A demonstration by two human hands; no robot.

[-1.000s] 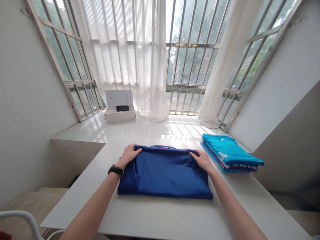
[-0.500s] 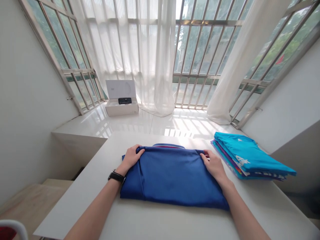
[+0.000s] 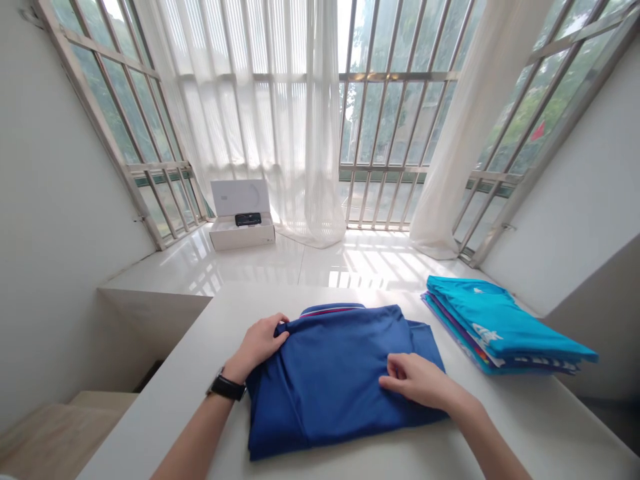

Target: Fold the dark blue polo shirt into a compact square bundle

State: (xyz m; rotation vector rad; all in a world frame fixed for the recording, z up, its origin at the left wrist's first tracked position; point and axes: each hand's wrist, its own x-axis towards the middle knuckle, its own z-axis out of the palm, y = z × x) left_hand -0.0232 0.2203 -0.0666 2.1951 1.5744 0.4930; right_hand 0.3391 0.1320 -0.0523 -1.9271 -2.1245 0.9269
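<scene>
A folded dark blue shirt (image 3: 345, 380) lies in front of me, its collar with white and red trim showing at the far edge. My left hand (image 3: 263, 343), with a black watch on the wrist, grips the shirt's far left corner between thumb and fingers. Over the right part of the shirt is my right hand (image 3: 417, 381). Its fingers are curled and its thumb stands apart from them; I see no cloth between them. The shirt's left side is creased, and a flap of it shows at the far right.
To the right, a stack of folded clothes (image 3: 500, 327) with a bright blue shirt on top sits on the white table (image 3: 200, 360). Behind, an open white box (image 3: 243, 237) holding a black object rests on the sill (image 3: 310, 263), before curtains and barred windows.
My right hand has left the shirt's far right corner and moved nearer, over the cloth. The shirt has skewed, exposing a flap at right. My left hand keeps its grip. The view has tilted up.
</scene>
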